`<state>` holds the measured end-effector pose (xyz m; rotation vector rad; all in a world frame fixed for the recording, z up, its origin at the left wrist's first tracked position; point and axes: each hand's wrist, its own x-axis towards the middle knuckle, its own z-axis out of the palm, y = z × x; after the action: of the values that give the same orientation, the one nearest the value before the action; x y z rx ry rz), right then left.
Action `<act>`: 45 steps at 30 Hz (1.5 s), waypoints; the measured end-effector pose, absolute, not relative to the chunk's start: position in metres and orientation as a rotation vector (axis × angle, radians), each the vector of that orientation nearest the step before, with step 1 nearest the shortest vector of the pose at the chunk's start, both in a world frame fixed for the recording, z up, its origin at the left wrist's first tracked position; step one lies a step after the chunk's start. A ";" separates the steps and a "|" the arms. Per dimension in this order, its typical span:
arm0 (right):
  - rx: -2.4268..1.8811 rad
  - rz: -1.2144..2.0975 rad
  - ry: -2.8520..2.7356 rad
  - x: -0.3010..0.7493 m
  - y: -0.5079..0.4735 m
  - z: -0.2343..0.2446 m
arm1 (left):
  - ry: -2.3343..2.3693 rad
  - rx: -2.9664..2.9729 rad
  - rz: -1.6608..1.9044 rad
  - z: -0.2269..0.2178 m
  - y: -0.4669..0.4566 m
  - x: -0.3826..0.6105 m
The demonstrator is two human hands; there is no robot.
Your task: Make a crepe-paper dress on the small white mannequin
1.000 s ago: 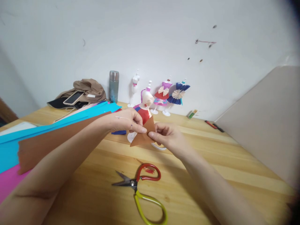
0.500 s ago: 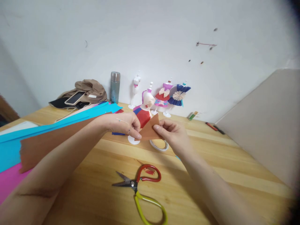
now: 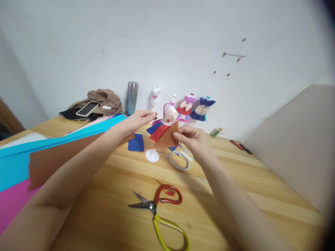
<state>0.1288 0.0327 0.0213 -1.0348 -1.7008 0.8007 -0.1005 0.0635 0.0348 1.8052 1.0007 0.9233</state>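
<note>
Fingers of my right hand [image 3: 192, 139] pinch a folded brown paper piece [image 3: 166, 139] against the dress-form figure [image 3: 170, 114], low at its skirt, above the counter [image 3: 117, 198]; my left hand [image 3: 138, 121] hovers loosely open just behind the figure, gripping nothing.

Here's one pair of red-and-yellow-handled scissors [image 3: 151, 206]; beyond it, four small white mannequin figurines [image 3: 156, 94] [image 3: 170, 113] [image 3: 185, 106] [image 3: 202, 108], one white tape ring [image 3: 171, 164], one grey steel flask [image 3: 132, 97], one folded brown paper piece [image 3: 167, 137], one blue paper rectangle [image 3: 136, 143].
</note>
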 end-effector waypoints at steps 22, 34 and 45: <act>-1.032 0.827 -1.525 0.126 0.036 0.012 | 0.896 1.635 0.959 0.034 0.054 -0.097; -0.981 0.841 -1.416 0.116 0.024 0.003 | 0.855 1.752 0.933 0.031 0.054 -0.095; -0.996 0.835 -1.370 0.113 0.027 -0.005 | 0.872 2.089 0.767 0.032 0.059 -0.092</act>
<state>0.1132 0.0271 -0.0052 -0.9956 -1.3704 0.8354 -0.0923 0.0589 0.0320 2.0887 0.8720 0.7669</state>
